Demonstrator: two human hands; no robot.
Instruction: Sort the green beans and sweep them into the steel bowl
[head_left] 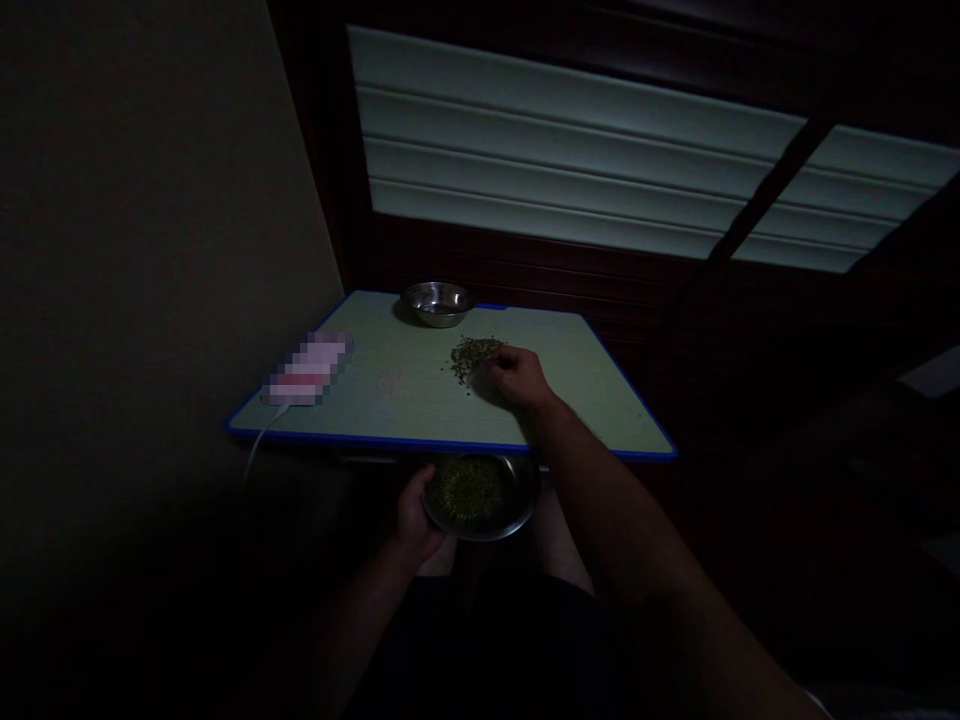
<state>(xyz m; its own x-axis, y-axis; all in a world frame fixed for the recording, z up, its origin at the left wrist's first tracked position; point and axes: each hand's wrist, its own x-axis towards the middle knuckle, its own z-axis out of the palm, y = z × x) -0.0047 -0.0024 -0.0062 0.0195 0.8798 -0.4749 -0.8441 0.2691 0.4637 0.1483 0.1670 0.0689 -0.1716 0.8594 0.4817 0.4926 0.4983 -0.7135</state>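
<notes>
My left hand (418,515) grips the left rim of a shallow metal bowl (523,510), held just below the table's front edge. Small green grains, which look like mung beans (469,488), cover much of the bowl's bottom. Over the table, my right hand (519,375) is closed with its fingertips pinched at the right side of a loose pile of similar darker grains (472,353). Whatever lies between those fingertips is too small and dark to make out. A few grains are scattered around the pile.
The pale table (397,410) has a blue edge. A second metal bowl (439,305) stands at its back. At the left lies a blurred-out pinkish object (307,370) with a white cable (255,450) hanging off the edge. A wall and dark wooden panelling with pale slats border the table.
</notes>
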